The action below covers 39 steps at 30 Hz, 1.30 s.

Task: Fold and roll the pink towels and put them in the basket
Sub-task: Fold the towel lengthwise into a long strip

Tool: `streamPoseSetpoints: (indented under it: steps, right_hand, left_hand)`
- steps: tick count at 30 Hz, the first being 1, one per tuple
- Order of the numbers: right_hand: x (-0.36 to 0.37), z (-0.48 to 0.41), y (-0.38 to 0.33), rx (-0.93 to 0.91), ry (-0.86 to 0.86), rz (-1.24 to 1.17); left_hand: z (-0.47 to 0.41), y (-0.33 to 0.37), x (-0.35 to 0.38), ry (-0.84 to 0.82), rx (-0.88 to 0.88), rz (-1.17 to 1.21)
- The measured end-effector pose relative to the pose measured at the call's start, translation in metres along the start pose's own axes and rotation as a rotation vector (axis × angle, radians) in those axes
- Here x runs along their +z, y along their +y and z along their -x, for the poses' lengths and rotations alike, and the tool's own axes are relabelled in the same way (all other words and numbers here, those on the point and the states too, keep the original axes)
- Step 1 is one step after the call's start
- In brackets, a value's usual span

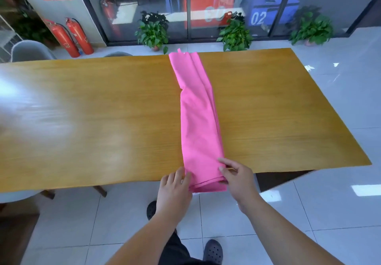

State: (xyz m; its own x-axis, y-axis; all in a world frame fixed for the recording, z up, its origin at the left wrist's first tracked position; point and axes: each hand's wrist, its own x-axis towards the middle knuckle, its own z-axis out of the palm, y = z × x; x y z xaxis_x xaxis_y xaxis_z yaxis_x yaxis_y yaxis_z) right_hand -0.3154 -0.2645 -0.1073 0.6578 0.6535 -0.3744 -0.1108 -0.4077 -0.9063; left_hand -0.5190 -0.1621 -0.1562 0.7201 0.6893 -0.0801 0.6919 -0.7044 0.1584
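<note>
Low in the frame, the left hand and right hand each pinch a near corner of the pink towel, a long folded strip up the table centre, probably squaring its end for rolling; no basket shows.

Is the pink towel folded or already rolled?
Folded, not rolled: the pink towel lies flat as a long layered strip across the table.

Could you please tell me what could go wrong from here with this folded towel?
The towel overhangs the table edge at its near end, where the left hand and right hand hold it, so it might slip off. Its layers look uneven along the right side and far end, so a roll may come out skewed.
</note>
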Motion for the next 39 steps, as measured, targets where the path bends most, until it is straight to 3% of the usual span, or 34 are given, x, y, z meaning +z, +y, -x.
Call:
streamPoseSetpoints:
  steps: [4, 9, 15, 22, 29, 33, 39]
  right_hand:
    - [-0.008, -0.003, 0.021, 0.091, 0.063, 0.122]
    - [-0.009, 0.002, 0.024, -0.048, 0.093, 0.05]
    - [-0.014, -0.002, 0.06, 0.12, 0.101, 0.199]
    - [-0.013, 0.0, 0.062, 0.138, 0.128, 0.139]
    - [-0.021, -0.007, 0.064, 0.193, -0.026, 0.017]
    - [-0.027, -0.006, 0.057, 0.226, -0.088, -0.013]
    - [-0.036, -0.008, 0.061, 0.221, -0.096, -0.097]
  left_hand:
    - [0.006, 0.011, -0.002, -0.043, -0.189, 0.133]
    - [0.013, 0.025, -0.008, -0.095, -0.432, 0.497]
    - [0.013, 0.027, -0.011, -0.142, -0.569, 0.701]
    - [0.006, 0.02, -0.005, -0.131, -0.64, 1.079]
    - [0.002, 0.01, -0.005, -0.166, -0.735, 1.527]
    - [-0.004, 0.005, -0.001, -0.136, -0.761, 1.411]
    - [-0.006, -0.001, -0.003, -0.18, -0.72, 1.417]
